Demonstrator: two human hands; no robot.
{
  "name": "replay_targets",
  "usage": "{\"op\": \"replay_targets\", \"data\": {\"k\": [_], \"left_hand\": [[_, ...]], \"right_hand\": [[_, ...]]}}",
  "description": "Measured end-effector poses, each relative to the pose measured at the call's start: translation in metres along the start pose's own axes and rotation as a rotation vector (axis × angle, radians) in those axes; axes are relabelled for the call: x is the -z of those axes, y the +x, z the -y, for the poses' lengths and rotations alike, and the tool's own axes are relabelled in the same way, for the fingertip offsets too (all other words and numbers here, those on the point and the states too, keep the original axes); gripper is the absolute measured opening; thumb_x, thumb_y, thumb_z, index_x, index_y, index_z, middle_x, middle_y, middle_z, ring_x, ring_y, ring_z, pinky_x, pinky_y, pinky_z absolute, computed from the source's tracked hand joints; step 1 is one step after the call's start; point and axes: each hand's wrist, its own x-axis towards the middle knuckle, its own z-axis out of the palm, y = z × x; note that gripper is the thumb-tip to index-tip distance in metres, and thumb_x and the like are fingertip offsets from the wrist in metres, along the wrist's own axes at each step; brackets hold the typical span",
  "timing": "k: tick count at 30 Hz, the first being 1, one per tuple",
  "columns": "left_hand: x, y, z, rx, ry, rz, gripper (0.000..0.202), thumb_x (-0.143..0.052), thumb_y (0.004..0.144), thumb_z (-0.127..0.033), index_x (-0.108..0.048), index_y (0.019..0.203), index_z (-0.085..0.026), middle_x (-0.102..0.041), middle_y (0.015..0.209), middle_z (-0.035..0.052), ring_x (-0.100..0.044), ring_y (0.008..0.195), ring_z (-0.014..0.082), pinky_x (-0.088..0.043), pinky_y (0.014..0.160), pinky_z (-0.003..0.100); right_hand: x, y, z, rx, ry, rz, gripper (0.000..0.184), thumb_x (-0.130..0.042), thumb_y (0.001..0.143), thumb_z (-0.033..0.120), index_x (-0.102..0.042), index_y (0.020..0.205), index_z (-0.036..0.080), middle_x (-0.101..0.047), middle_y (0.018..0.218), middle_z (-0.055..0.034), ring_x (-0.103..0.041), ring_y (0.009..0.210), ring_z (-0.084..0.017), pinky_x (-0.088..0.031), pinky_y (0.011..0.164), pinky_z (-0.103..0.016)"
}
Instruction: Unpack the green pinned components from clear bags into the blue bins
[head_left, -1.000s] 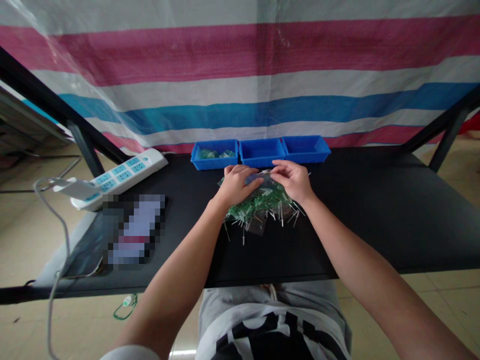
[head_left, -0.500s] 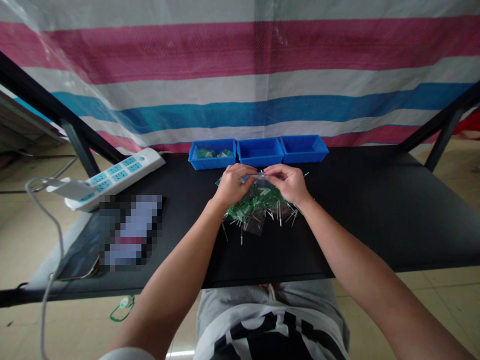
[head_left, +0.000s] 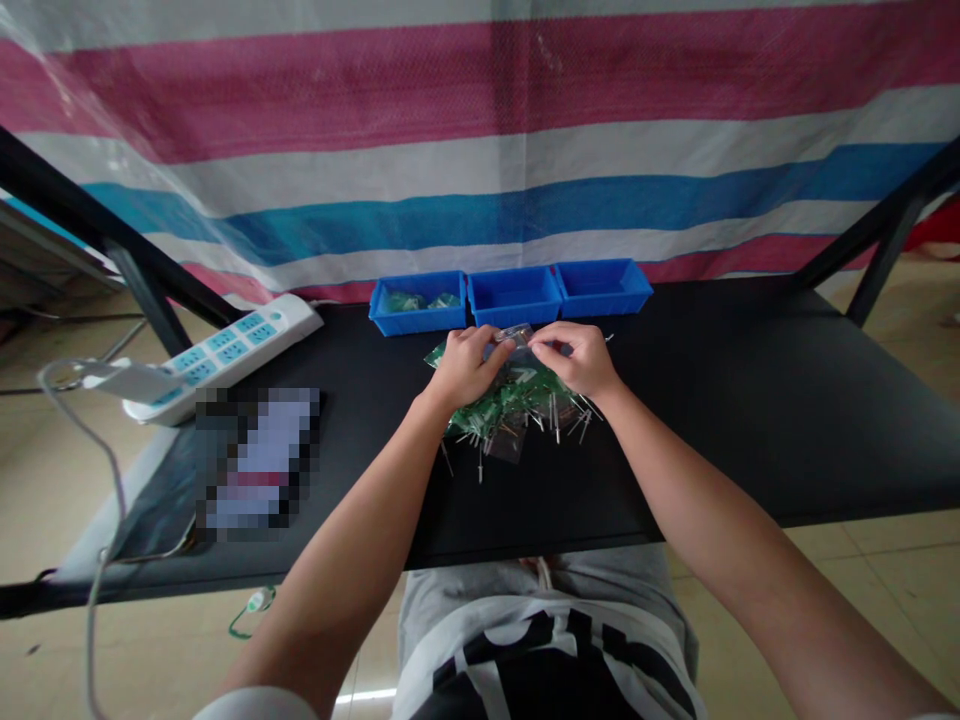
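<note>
Above the black tabletop [head_left: 750, 400], clear plastic [head_left: 514, 336] has tilted between both hands [head_left: 465, 368] [head_left: 576, 358].

The ends of a clear plastic bag [head_left: 514, 334] vanish behind the left hand [head_left: 462, 368] and the right hand [head_left: 583, 360], its contents too small to tell. Both hands cover part of the green pile [head_left: 501, 406], whose separate pieces blend together. Coarse blocks mask a flat object [head_left: 262, 460]. The striped sheet [head_left: 450, 150] runs off the top edge, the pale cable [head_left: 91, 625] off the bottom
</note>
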Motion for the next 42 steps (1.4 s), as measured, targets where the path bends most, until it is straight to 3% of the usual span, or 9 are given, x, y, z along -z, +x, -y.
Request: {"op": "replay_targets", "data": {"k": [5, 10, 16, 23, 27, 31, 35, 39, 42], "left_hand": [[0.006, 0.002, 0.013, 0.127, 0.054, -0.052, 0.039, -0.049, 0.089, -0.045, -0.06, 0.114, -0.018, -0.07, 0.109, 0.0084, -0.061, 0.106, 0.026, -0.044, 0.091, 0.039], [0.008, 0.0, 0.024, 0.163, 0.203, 0.071, 0.047, -0.054, 0.082, -0.054, -0.067, 0.11, -0.018, -0.068, 0.114, 0.0122, -0.058, 0.112, 0.0337, -0.042, 0.095, 0.049], [0.005, -0.001, 0.021, 0.128, 0.211, 0.138, 0.043, -0.055, 0.083, -0.053, -0.069, 0.106, -0.02, -0.07, 0.113, 0.0105, -0.06, 0.111, 0.0319, -0.042, 0.096, 0.047], [0.012, 0.002, 0.017, 0.137, 0.129, 0.155, 0.032, -0.058, 0.083, -0.04, -0.07, 0.107, -0.022, -0.073, 0.11, 0.006, -0.063, 0.108, 0.0281, -0.041, 0.097, 0.043], [0.01, 0.001, 0.017, 0.083, 0.142, 0.155, 0.03, -0.054, 0.085, -0.034, -0.071, 0.107, -0.021, -0.072, 0.111, 0.0069, -0.063, 0.108, 0.0281, -0.041, 0.095, 0.042], [0.006, 0.0, 0.021, -0.012, 0.145, 0.093, 0.028, -0.048, 0.09, -0.031, -0.073, 0.099, -0.021, -0.074, 0.103, 0.0066, -0.064, 0.102, 0.0262, -0.039, 0.092, 0.041], [0.004, -0.001, 0.021, -0.053, 0.132, -0.016, 0.026, -0.046, 0.092, -0.028, -0.071, 0.092, -0.021, -0.074, 0.096, 0.0061, -0.064, 0.096, 0.0241, -0.037, 0.09, 0.04], [0.005, -0.001, 0.016, -0.072, 0.106, -0.101, 0.025, -0.047, 0.092, -0.027, -0.07, 0.09, -0.018, -0.072, 0.09, 0.0071, -0.062, 0.09, 0.0224, -0.038, 0.086, 0.038], [0.003, -0.002, 0.013, -0.106, 0.08, -0.148, 0.025, -0.047, 0.093, -0.026, -0.07, 0.091, -0.018, -0.071, 0.088, 0.0072, -0.062, 0.086, 0.0213, -0.04, 0.083, 0.036]], "right_hand": [[0.01, 0.006, -0.028, -0.116, -0.099, -0.192, 0.026, -0.057, 0.081, 0.033, -0.075, 0.092, 0.019, -0.075, 0.097, -0.0081, -0.068, 0.083, -0.023, -0.053, 0.067, -0.034], [0.028, 0.01, -0.054, -0.147, -0.338, -0.317, 0.044, -0.055, 0.08, 0.029, -0.066, 0.121, 0.017, -0.066, 0.125, -0.0116, -0.064, 0.103, -0.029, -0.051, 0.088, -0.045], [0.038, 0.009, -0.076, -0.161, -0.526, -0.296, 0.06, -0.056, 0.079, 0.028, -0.05, 0.137, 0.012, -0.051, 0.141, -0.0176, -0.046, 0.13, -0.035, -0.033, 0.107, -0.054], [0.034, 0.008, -0.088, -0.309, -0.659, -0.12, 0.078, -0.061, 0.078, 0.034, -0.032, 0.147, 0.011, -0.027, 0.154, -0.0231, -0.031, 0.137, -0.039, -0.028, 0.107, -0.059], [0.031, 0.007, -0.086, -0.321, -0.661, -0.164, 0.078, -0.065, 0.075, 0.034, -0.036, 0.145, 0.014, -0.014, 0.159, -0.0212, -0.027, 0.137, -0.043, -0.026, 0.106, -0.062], [0.028, 0.005, -0.082, -0.226, -0.626, -0.275, 0.065, -0.063, 0.074, 0.031, -0.047, 0.135, 0.017, -0.023, 0.155, -0.0196, -0.031, 0.135, -0.041, -0.029, 0.105, -0.063], [0.022, 0.005, -0.067, -0.092, -0.576, -0.282, 0.05, -0.061, 0.076, 0.028, -0.057, 0.123, 0.013, -0.043, 0.142, -0.0213, -0.039, 0.13, -0.038, -0.034, 0.105, -0.057], [0.011, 0.004, -0.043, 0.066, -0.426, -0.12, 0.038, -0.055, 0.084, 0.031, -0.062, 0.118, 0.015, -0.068, 0.106, -0.0132, -0.059, 0.103, -0.029, -0.045, 0.096, -0.048], [0.004, 0.002, -0.025, 0.171, -0.312, 0.047, 0.037, -0.058, 0.086, 0.037, -0.065, 0.116, 0.015, -0.072, 0.091, -0.0091, -0.062, 0.09, -0.026, -0.049, 0.089, -0.043]]}}
